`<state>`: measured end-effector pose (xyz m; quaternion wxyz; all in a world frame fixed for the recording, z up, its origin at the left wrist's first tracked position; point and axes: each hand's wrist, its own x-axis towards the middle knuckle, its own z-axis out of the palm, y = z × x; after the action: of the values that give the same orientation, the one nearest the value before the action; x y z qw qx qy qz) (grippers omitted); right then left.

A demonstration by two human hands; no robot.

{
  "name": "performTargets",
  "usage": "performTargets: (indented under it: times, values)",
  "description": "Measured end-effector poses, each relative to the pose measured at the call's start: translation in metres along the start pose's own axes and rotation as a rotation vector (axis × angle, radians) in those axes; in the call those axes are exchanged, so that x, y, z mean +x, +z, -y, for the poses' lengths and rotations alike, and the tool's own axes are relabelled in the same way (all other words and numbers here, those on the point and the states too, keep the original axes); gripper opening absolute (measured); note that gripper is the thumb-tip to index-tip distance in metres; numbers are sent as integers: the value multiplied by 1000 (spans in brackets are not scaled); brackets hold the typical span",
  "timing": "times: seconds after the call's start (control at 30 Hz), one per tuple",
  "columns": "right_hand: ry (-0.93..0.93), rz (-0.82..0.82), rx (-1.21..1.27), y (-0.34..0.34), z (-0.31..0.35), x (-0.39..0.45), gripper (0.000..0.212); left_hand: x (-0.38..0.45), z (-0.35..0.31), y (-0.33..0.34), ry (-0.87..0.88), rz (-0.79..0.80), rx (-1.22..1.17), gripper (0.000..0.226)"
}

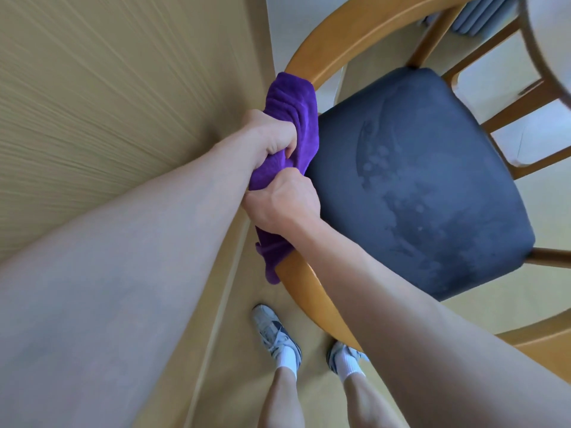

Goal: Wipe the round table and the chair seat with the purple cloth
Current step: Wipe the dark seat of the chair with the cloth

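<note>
The left hand (269, 138) grips the purple cloth (292, 125), fingers curled round it. The cloth drapes over the curved wooden chair back (312, 285). Just below, the right hand (282, 205) clutches it too. The dark chair seat (417, 186) shows damp streaks.

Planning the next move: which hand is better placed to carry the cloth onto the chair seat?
Probably the right hand. Both hands grip the purple cloth on the wooden backrest, but the right sits at the seat edge, while the left hand is farther out.
</note>
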<state>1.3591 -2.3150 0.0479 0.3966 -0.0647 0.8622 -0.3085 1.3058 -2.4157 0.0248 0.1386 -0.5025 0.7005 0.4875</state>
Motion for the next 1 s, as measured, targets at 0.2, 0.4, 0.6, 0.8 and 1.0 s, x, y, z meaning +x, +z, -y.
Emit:
performTargets:
  times: [0.2, 0.4, 0.6, 0.8, 1.0]
  values:
    - [20, 81, 53, -3, 1, 18, 23, 11, -4, 2, 37, 19, -1, 27]
    - [-3, 185, 125, -14, 3, 16, 37, 6, 6, -7, 14, 148, -116, 20]
    - [-116, 71, -38, -15, -19, -44, 33, -30, 33, -10, -41, 162, -304, 37]
    - [-317, -41, -164, -14, -90, -111, 36, -111, 77, 9, -180, 84, -608, 49]
    - [-487, -9, -236, -27, -156, -130, 39, -170, 98, 45, -196, -65, -792, 51]
